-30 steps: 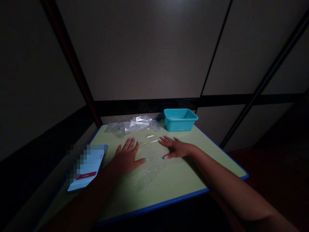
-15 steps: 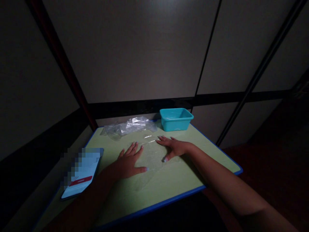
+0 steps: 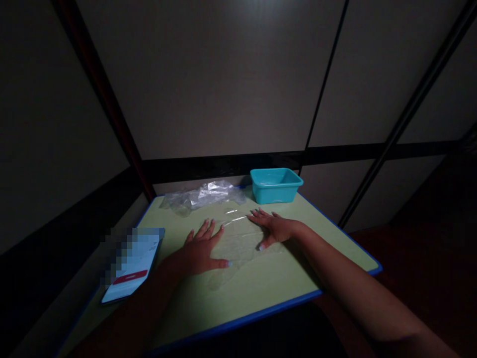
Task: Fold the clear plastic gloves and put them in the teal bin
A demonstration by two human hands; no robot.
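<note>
A thin clear plastic sheet or bag [image 3: 240,241] lies flat on the light green table [image 3: 261,298]. My left hand [image 3: 201,252] rests palm down at its left side, fingers spread and holding nothing. On the sheet's right side lies my right hand [image 3: 273,228], also palm down with the fingers apart. Behind both hands, a crumpled heap of clear plastic [image 3: 210,195] sits near the table's back edge. The parts of the sheet beneath my palms are hidden.
A turquoise plastic basket [image 3: 276,191] stands at the back right of the table. At the left edge lies a phone or tablet [image 3: 139,263] with a lit screen. Panelled doors [image 3: 223,89] rise just behind the table, which has a blue rim.
The whole view has shifted slightly, so the table and its items appear a little farther right. Both hands remain spread on the plastic, with little visible movement against it.
</note>
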